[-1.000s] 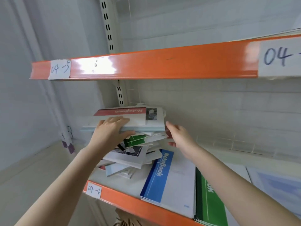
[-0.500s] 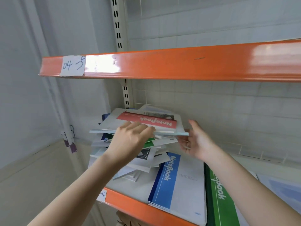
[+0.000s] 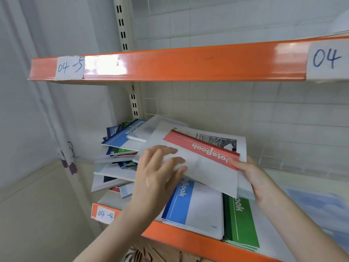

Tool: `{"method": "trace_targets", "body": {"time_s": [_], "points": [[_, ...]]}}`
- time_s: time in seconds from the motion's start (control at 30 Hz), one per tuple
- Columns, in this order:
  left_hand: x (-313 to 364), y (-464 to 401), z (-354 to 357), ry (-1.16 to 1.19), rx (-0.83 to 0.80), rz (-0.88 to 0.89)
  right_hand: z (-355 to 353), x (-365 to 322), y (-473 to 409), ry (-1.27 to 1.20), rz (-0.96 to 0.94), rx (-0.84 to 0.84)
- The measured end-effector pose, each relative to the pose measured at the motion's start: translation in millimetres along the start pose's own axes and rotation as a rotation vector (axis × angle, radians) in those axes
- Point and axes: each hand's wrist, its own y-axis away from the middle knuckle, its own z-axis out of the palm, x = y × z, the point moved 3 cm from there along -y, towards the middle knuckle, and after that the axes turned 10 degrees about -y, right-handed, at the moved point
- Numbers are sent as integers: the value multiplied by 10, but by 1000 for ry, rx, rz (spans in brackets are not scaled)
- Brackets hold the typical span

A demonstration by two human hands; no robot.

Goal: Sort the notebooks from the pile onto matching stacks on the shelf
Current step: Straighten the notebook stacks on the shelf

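Your right hand (image 3: 251, 178) is closed on the near right corner of a small bundle of notebooks topped by a white paper-covered notebook with a red title band (image 3: 205, 157), thumb on top across the band's end and fingers curled underneath, so the weight hangs from that one pinch. At least one more notebook, with a black-and-white photo cover (image 3: 219, 141), rides beneath it in the same grip. Your left hand (image 3: 156, 174) lies flat on the white part of the top cover with fingers spread and loosely extended, gripping nothing; it seems to be there to steady the bundle and keep the covers from sliding apart as it clears the messy pile of mixed blue, green and red notebooks (image 3: 120, 154) at the back left of the lower orange-edged shelf (image 3: 179, 235). The bundle is tilted, its near edge low, and hovers over the two sorted stacks at the front: a blue-banded stack (image 3: 190, 205) and just beside it a green-banded stack (image 3: 239, 222). Neither matches red, so you will likely need a fresh spot or a red stack further right, where the view is too blurred to tell what lies there. Watch the lower notebook: held at one corner, it could slip free.
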Motion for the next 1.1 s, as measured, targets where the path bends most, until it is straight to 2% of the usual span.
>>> {"method": "trace_targets", "body": {"time_s": [0.07,0.17,0.23,0.33,0.4,0.57,0.7,0.77,0.9,1.1], "points": [[-66,-53,-51,-17,-36,-172,-193,-76,118,-11,-74,46],[-52,-144,52,24,-281,-379,-469,-147,327,5,-131,73],[51,-158,186,13,-378,-421,-645,-187,479,9,-159,95],[372,-189,416,-241,-440,-230,-867,-287,716,-12,-190,127],[652,-242,609,-259,-504,-148,-1070,-367,864,13,-230,171],[1400,-461,1049,-74,-529,56,-1673,-620,1296,44,-250,255],[1914,-547,1311,147,-661,52,-2179,-782,1614,41,-244,314],[2215,-600,1374,209,-658,112,-2430,-871,1786,41,-225,336],[2869,-712,1489,263,-728,289,-2930,-1043,2055,58,-212,302],[3718,-876,1518,297,-754,331,-3620,-1273,2444,27,-232,385]]}}
